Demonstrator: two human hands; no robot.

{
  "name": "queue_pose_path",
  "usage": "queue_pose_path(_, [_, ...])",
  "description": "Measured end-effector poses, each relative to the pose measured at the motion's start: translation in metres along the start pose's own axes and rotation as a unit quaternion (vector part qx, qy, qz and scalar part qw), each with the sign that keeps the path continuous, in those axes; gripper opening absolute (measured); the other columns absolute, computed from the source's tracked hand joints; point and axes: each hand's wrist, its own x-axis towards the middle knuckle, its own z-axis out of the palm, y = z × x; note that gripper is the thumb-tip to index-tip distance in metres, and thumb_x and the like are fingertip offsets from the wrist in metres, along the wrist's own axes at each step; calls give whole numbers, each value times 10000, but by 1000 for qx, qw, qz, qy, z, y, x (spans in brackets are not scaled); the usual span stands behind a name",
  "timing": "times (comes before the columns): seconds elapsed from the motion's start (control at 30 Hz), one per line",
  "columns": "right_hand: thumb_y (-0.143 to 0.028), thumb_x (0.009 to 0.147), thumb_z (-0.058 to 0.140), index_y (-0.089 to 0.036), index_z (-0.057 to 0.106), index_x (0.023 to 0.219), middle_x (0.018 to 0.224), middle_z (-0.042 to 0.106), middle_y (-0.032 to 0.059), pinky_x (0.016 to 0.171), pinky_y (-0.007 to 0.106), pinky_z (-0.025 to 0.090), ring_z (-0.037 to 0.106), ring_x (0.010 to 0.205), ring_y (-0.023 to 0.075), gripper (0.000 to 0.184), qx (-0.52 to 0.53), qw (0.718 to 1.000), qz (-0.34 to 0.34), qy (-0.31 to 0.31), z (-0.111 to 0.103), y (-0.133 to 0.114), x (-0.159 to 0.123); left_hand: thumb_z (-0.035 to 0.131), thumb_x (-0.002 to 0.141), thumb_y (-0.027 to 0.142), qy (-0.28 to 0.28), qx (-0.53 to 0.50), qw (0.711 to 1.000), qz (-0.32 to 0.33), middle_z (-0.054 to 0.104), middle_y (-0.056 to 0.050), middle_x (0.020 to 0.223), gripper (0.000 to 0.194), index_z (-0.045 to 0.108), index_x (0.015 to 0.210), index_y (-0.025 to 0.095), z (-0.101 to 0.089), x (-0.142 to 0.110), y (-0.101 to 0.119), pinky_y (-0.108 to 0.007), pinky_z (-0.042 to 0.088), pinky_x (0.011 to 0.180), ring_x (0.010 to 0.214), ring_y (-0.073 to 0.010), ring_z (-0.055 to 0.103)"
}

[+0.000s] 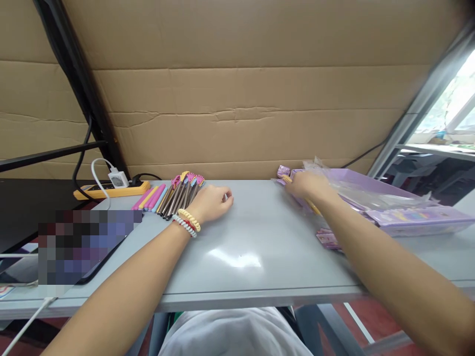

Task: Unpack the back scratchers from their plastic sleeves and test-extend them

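Observation:
My left hand (213,201) rests on the grey table (237,257) with fingers curled, beside a bundle of metal pens with coloured flower tops (181,194). Bead bracelets circle that wrist. My right hand (306,185) reaches to the right side of the table and lies on a clear plastic bag (356,195) over a stack of lilac packages (415,215). A yellow stick-like item (313,206) shows under that hand. Whether the right hand grips anything cannot be told.
Pink, yellow and blue sticks (152,197) lie left of the pens. A yellow power strip (111,190) with a white charger sits at the back left. A dark tablet (85,257) lies at the left front. A cardboard wall (237,99) stands behind.

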Motion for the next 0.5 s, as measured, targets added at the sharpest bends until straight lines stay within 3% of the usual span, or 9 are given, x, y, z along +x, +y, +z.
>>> queue_pose_path(0.17, [-267, 784, 562, -121, 624, 1114, 1096, 625, 212, 819, 430, 458, 600, 1055, 341, 366, 14, 999, 38, -11, 26, 3, 8, 461, 844, 306, -24, 5, 1000, -5, 703, -42, 716, 272, 707, 858, 191, 1, 0, 3, -292, 439, 658, 669, -191, 623])
queue_pose_path(0.3, [-344, 773, 598, -126, 611, 1121, 1129, 615, 214, 826, 436, 463, 592, 1078, 340, 410, 25, 998, 43, -29, 36, 16, 13, 466, 830, 303, -36, 0, 999, -7, 702, -43, 729, 262, 706, 852, 199, 2, 0, 4, -294, 433, 645, 682, -198, 622])
queue_pose_path(0.4, [-339, 758, 615, -124, 616, 1040, 1027, 641, 207, 764, 413, 479, 627, 987, 326, 354, 41, 998, 37, -35, 41, 23, 18, 471, 822, 300, -42, -12, 999, -6, 696, -45, 712, 254, 703, 836, 197, 3, 0, 4, -293, 426, 633, 661, -192, 609])
queue_pose_path(0.5, [-314, 740, 617, -135, 619, 918, 850, 656, 163, 665, 379, 486, 651, 803, 291, 253, 57, 998, 12, -2, 46, 28, 24, 479, 811, 292, -48, -16, 999, -10, 691, -45, 696, 243, 701, 825, 194, 5, 0, 2, -288, 420, 614, 633, -183, 599])
